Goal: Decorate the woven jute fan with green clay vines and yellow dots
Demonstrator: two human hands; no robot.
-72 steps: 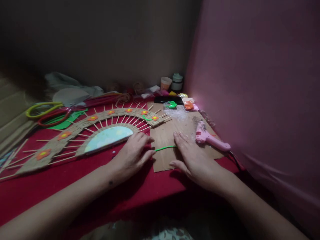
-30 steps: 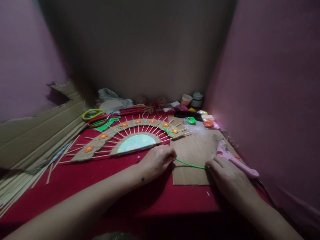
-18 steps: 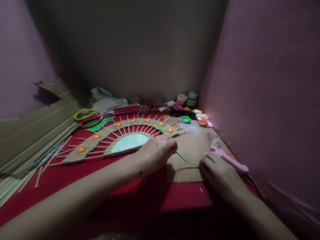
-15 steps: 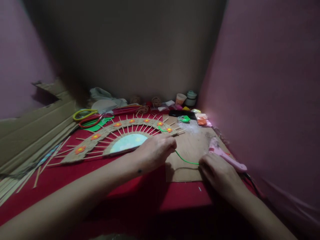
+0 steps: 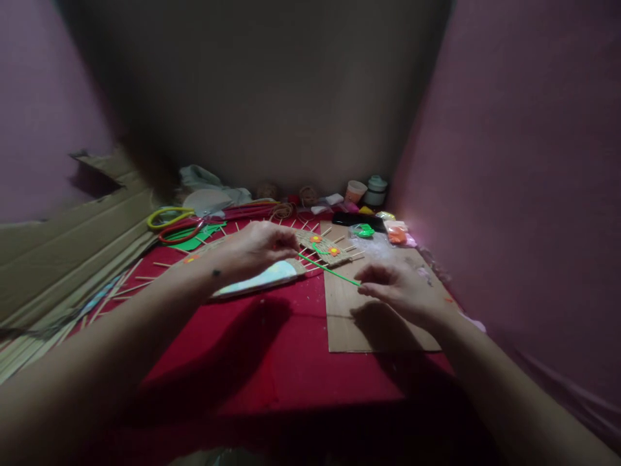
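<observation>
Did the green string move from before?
Yes, leftward. The green string showed only over the cardboard before; now it reaches past the cardboard's left edge.

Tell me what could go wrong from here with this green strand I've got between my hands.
Pulled harder, the thin green strand, nearly straight between left hand and right hand, might stretch or snap. Lowered, it could catch on the sticks poking out of the woven band. Your left hand, over that piece, may also knock its orange flowers.
</observation>
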